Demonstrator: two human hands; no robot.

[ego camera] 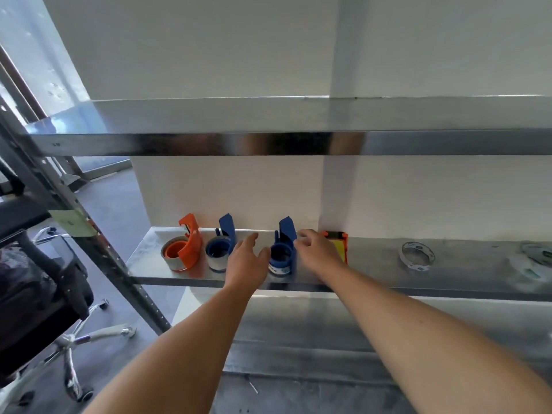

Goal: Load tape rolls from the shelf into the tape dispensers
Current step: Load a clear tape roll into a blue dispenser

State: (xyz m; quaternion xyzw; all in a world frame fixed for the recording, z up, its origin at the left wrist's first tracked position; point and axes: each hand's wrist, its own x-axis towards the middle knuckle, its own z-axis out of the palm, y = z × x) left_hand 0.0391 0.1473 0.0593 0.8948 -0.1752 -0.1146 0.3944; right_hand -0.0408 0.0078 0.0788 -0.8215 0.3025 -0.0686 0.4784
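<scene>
Metal shelf (373, 258), left to right: orange plastic dispenser (188, 249), blue dispenser (222, 249), both loaded. Left hand (246, 261), fingers spread, empty. Second blue dispenser (283, 252) upright between hands. Right hand (318, 252) pinches its top edge. Spare white tape roll (416, 255) lies well right; right hand nearer.

Daylight came in from my left, through the tall glass window (35, 52), and left the plain white wall (209, 49) evenly bright. The long steel shelf edge (268, 143) carried streaky glare. The wide lens bent straight lines near the borders, and the far right looked smeared and soft.
</scene>
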